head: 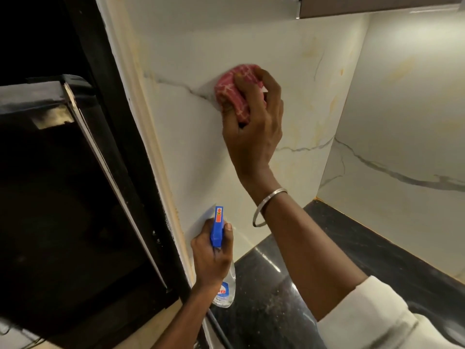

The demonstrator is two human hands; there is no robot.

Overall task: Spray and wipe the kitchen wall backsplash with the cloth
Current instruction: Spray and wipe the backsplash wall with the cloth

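The backsplash [191, 137] is white marble-look tile with grey veins and yellowish stains. My right hand [254, 122] grips a bunched pink checked cloth [236, 91] and presses it against the tile at mid height. A metal bangle sits on that wrist. Lower down, my left hand [214, 255] holds a clear spray bottle [225, 285] by its neck. The bottle's blue trigger head [217, 227] points up toward the wall.
A black appliance [63, 185] fills the left side, close to the wall's cream edge trim [161, 157]. The dark polished countertop [339, 248] runs below. A second marble wall [402, 122] meets the backsplash at the right corner, under a cabinet [377, 3].
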